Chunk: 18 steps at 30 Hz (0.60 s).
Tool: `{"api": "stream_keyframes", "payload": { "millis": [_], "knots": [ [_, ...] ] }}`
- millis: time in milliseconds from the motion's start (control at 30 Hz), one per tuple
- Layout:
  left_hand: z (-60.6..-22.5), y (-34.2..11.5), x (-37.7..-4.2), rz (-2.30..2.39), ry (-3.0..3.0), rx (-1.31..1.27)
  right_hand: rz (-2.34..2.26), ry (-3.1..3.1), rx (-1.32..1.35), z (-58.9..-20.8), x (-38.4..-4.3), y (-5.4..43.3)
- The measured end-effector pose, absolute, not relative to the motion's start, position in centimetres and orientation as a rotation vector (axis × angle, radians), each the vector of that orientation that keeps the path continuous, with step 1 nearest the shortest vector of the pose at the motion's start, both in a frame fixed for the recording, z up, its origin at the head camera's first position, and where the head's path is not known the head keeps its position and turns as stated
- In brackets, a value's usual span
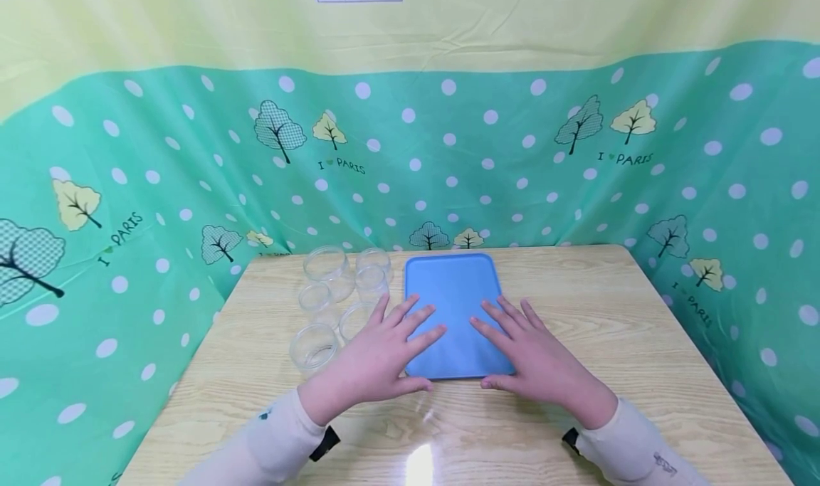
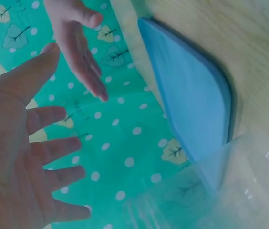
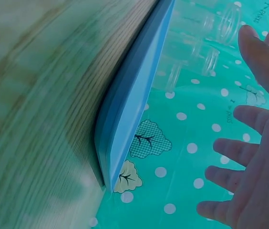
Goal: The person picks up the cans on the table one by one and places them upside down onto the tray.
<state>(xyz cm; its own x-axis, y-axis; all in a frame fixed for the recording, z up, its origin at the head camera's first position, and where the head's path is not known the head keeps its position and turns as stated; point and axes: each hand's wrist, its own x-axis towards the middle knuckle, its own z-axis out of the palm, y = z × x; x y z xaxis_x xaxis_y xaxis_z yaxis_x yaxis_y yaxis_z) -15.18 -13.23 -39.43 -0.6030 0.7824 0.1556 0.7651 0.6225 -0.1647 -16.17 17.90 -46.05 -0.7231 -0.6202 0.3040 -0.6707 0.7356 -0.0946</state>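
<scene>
A blue rectangular tray (image 1: 451, 287) lies flat on the wooden table, with nothing on it. Over its left part hovers my left hand (image 1: 378, 358), palm down, fingers straight and spread. My right hand (image 1: 538, 358) mirrors it over the tray's right part. Both wrist views show a gap between the hands and the tray (image 2: 187, 81), so neither holds anything. Left of the tray stand several clear, round, open-topped containers (image 1: 314, 347) of differing sizes. My left hand and forearm partly cover the nearest ones. In the right wrist view, clear containers (image 3: 211, 59) rise beyond the tray.
The light wooden tabletop (image 1: 596, 315) stretches to both sides of the tray. A green and yellow fabric curtain (image 1: 410, 144) with dots and trees hangs behind the table and along its sides. Light glares off the table's front (image 1: 419, 465).
</scene>
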Motion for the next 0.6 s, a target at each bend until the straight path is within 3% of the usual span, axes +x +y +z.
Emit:
{"api": "stream_keyframes", "payload": {
  "millis": [600],
  "knots": [
    [-36.9,-15.6,-16.8,-0.037,-2.732,-1.206,0.259,-2.741,0.991,-45.7,-16.2,18.0]
  ]
}}
